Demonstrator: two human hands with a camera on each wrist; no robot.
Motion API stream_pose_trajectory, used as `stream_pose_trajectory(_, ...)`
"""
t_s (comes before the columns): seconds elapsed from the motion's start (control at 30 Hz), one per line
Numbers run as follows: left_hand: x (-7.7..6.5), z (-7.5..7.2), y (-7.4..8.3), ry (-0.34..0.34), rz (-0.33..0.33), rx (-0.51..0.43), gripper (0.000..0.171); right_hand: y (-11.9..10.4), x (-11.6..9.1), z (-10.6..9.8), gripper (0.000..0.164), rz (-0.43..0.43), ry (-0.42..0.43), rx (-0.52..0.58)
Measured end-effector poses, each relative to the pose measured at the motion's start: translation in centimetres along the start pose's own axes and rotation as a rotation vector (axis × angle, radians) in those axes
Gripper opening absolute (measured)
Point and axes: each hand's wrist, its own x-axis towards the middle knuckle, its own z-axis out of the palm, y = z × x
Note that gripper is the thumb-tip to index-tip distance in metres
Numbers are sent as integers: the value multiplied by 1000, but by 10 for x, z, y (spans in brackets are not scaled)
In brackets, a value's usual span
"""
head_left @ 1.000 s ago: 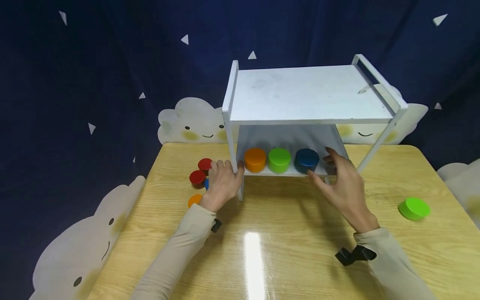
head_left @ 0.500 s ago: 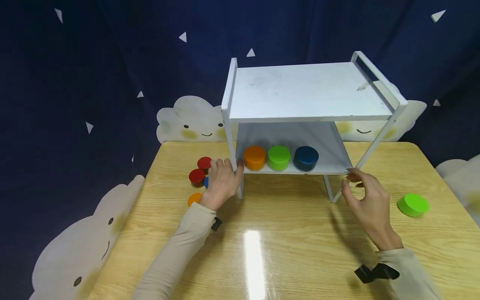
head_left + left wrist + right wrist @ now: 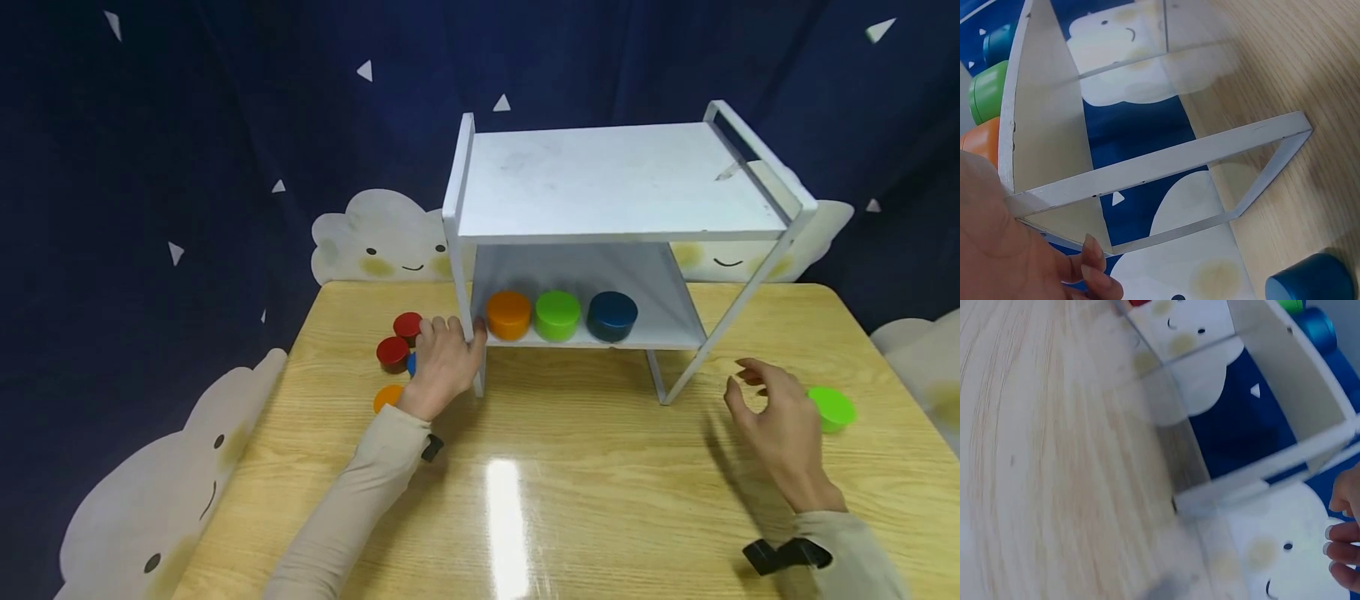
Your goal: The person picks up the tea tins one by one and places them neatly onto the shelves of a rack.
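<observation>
My left hand holds the left post of a white two-tier shelf, with the thumb inside the post and the fingers outside. On the lower tier an orange cylinder block, a green cylinder block and a dark blue cylinder block stand in a row. Right of the shelf, my right hand is over the table, fingers loosely curved and nothing between them. Just beyond its back, a light green cylinder block lies partly covered by the hand in the head view.
Left of the shelf are two red cylinder blocks, an orange disc-like block and a blue block, mostly hidden by my left hand in the head view. A dark curtain with white clouds hangs behind the wooden table.
My right hand has left the dark blue block, passed the shelf's right front corner and moved right and nearer, towards the loose green block. The left hand stays on the post.
</observation>
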Motion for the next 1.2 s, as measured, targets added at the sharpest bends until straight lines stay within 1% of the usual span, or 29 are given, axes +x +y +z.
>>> stream_pose_trajectory(0.17, 0, 0, 0, -14, -27, -22, 52, 19, -6, -6, 32, 70, -26, -65)
stream_pose_trajectory(0.27, 0, 0, 0, -15, -28, -20, 52, 30, -10, -10, 34, 99, -38, -102)
stream_pose_trajectory(0.43, 1, -1, 0, -1, -14, -8, 52, 48, -19, -12, 37, 127, -29, -109)
stream_pose_trajectory(0.53, 1, -1, 0, 5, -8, -4, 52, 59, -22, -12, 42, 148, -37, -112)
stream_pose_trajectory(0.6, 1, -1, 0, 4, -7, -5, 52, 66, -24, -13, 48, 186, -75, -130)
stream_pose_trajectory(0.73, 0, 0, 0, 3, -2, -1, 51, 77, -28, -13, 63, 292, -172, -182)
stream_pose_trajectory(0.83, 0, 1, 0, 2, 3, 0, 51, 84, -31, -13, 70, 353, -200, -203)
stream_pose_trajectory(1.03, 0, 0, 1, -5, -8, -10, 51, 93, -33, -14, 72, 447, -221, -170)
stream_pose_trajectory(1.2, 0, 0, 1, -12, -13, -9, 51, 100, -37, -14, 71, 511, -274, -147)
